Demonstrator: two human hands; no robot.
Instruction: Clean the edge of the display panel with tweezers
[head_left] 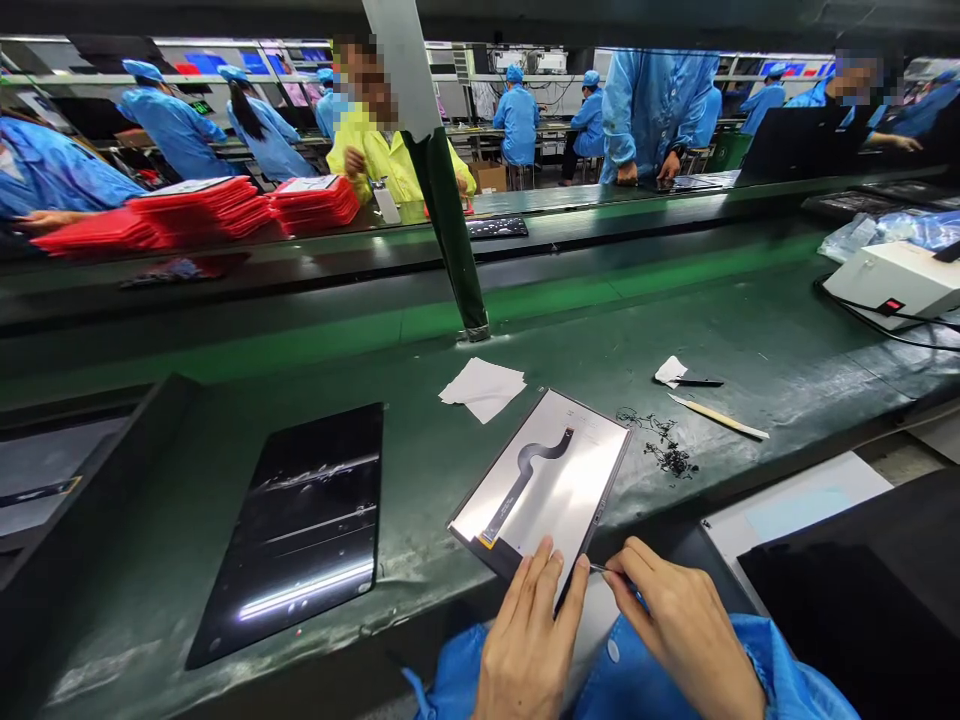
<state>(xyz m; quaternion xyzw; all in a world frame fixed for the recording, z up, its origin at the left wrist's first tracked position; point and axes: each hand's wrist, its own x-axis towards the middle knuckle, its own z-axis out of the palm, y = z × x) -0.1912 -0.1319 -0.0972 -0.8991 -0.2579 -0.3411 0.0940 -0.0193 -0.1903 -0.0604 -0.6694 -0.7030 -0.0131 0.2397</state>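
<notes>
Silver-grey panel (574,470) lies at a slant across the near edge of the green desk (412,455), its near end reaching past the edge towards us. A dark, curved ribbon (517,491) runs over its back, with an orange strip at the lower end; the print beside it is too small for us to read.

Our left hand (531,625) lies flat on the panel's near end, fingers extended, covering part of it. Our right hand (679,615) is narrow, thumb and fingertips pinching a thin tool (598,568) at the panel's right edge. The grip covers most of the tool; we cannot tell its kind.

To the right of the panel: tangled black scraps (673,461), a pale pointed stick (720,416), and a black stick (701,382) beside crumpled tissue (670,371). White paper (487,388) sits just beyond the panel. To the left, a glossy black sheet (300,530), glare hiding some of its surface. Farther left, a dark tray (169,415) holding another grey panel (56,465), both cut off by the frame.

A white machine (889,285) is cut off at far right. A post (450,230) partly hides a person in yellow (405,160), near red stacks (202,212). We find the people in blue behind hard to make out.
</notes>
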